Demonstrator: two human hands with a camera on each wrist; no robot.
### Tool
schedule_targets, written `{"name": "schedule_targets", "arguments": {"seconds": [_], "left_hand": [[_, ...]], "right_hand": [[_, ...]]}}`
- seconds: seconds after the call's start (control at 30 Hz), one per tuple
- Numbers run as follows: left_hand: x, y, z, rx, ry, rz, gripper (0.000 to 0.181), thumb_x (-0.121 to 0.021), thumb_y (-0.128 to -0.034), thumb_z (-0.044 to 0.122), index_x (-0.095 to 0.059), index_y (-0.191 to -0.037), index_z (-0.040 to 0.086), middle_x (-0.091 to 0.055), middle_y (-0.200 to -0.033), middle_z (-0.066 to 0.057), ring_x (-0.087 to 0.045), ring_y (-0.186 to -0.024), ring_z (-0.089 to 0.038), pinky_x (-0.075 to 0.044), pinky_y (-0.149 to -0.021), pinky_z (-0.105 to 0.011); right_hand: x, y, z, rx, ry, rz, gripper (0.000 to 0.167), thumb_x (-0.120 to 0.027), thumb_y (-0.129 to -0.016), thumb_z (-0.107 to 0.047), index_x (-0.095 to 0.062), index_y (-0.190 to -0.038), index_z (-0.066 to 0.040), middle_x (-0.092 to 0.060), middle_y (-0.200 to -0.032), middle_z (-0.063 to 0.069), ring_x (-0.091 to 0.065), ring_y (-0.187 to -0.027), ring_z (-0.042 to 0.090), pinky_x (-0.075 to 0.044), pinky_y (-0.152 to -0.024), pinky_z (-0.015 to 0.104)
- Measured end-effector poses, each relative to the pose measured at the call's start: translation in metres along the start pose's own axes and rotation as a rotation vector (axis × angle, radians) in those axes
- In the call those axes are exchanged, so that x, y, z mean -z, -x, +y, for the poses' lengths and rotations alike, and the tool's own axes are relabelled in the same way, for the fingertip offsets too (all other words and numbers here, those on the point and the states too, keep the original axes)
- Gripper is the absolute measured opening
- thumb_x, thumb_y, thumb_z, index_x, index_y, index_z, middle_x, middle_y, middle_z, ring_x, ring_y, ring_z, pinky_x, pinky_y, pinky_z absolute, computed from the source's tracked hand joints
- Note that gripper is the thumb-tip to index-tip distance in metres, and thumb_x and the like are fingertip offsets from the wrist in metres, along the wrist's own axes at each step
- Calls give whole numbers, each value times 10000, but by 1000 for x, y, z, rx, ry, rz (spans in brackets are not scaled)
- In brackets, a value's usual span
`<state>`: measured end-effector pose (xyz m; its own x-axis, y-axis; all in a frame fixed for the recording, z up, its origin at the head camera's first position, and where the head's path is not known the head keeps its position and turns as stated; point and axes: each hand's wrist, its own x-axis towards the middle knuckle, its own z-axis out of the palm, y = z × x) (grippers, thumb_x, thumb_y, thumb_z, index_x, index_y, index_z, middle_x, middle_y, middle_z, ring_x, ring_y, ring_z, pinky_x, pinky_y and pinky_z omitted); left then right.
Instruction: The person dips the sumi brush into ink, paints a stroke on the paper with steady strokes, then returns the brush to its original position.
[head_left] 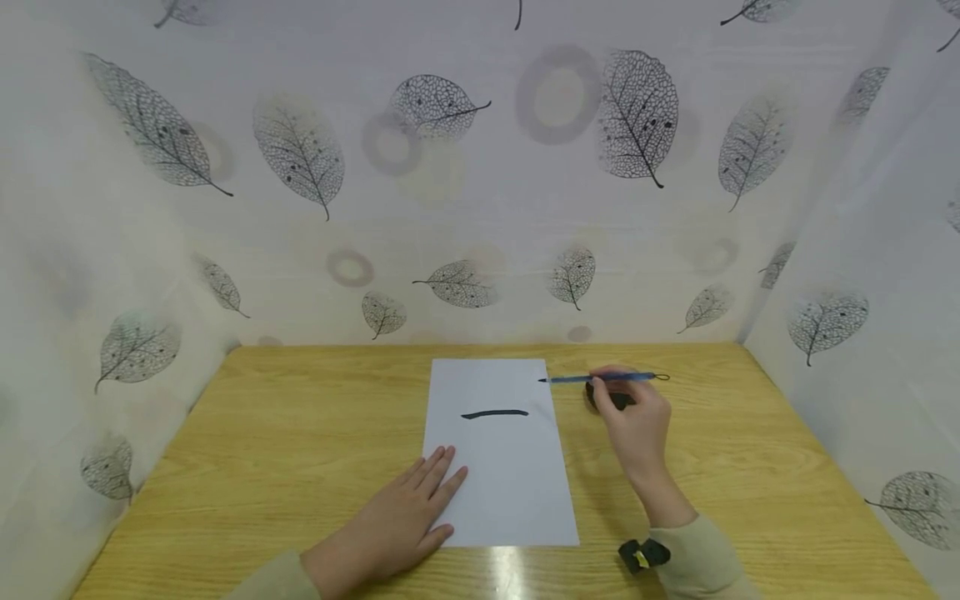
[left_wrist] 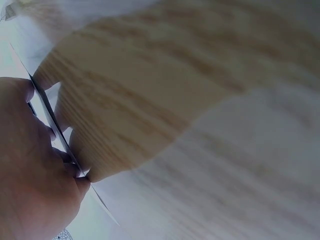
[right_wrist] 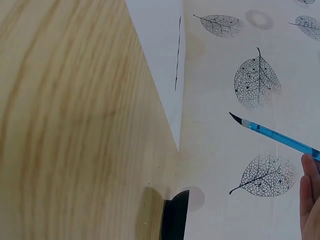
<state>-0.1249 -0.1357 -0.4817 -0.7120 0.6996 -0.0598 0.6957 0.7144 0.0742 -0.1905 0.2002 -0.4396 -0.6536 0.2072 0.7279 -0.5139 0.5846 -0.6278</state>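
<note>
A sheet of white paper (head_left: 498, 475) lies on the table, with one black horizontal stroke (head_left: 495, 413) across its upper half. My left hand (head_left: 401, 517) rests flat at the sheet's lower left, fingers spread over its edge. In my right hand (head_left: 637, 417) I hold a blue writing brush (head_left: 566, 379) by its shaft, nearly level. Its dark, pointed tip (right_wrist: 235, 118) is raised above the table and touches nothing in the right wrist view. Below the right hand sits a small black dish (right_wrist: 175, 215), partly hidden by the fingers in the head view.
The yellow wood-grain table (head_left: 300, 433) ends at a pale curtain (head_left: 495, 208) printed with leaves, which also closes off both sides. A black strap-like item with a yellow mark (head_left: 642, 557) is at the right sleeve.
</note>
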Motion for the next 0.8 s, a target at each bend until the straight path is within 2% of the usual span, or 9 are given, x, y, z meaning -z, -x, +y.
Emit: {"name": "schedule_targets", "arguments": {"seconds": [0.27, 0.4, 0.8], "left_hand": [[0, 0, 0, 3, 11, -8, 672, -437, -1117, 490, -346, -1668, 117, -254, -1755, -203, -284, -1633, -328, -348, -1303, -487], [1, 0, 0, 5, 12, -14, 673, -435, -1116, 493, -344, -1669, 120, -249, -1756, -205, -282, -1634, -331, -346, -1304, -487], [1, 0, 0, 4, 4, -14, 675, -429, -1117, 496, -347, -1667, 115, -250, -1753, -209, -287, -1631, -334, -346, -1304, -485]], "right_hand": [[3, 2, 7, 95, 0, 56, 198, -793, -826, 153, -796, -977, 24, -809, -916, 175, -610, -866, -197, -478, -772, 12], [6, 3, 10, 131, -3, 72, 216, -786, -804, 183, -788, -973, 49, -801, -913, 207, -620, -910, -204, -489, -819, 11], [18, 0, 14, 245, -18, 100, 220, -766, -812, 178, -782, -1009, 82, -800, -940, 233, -647, -1034, -189, -522, -893, 40]]}}
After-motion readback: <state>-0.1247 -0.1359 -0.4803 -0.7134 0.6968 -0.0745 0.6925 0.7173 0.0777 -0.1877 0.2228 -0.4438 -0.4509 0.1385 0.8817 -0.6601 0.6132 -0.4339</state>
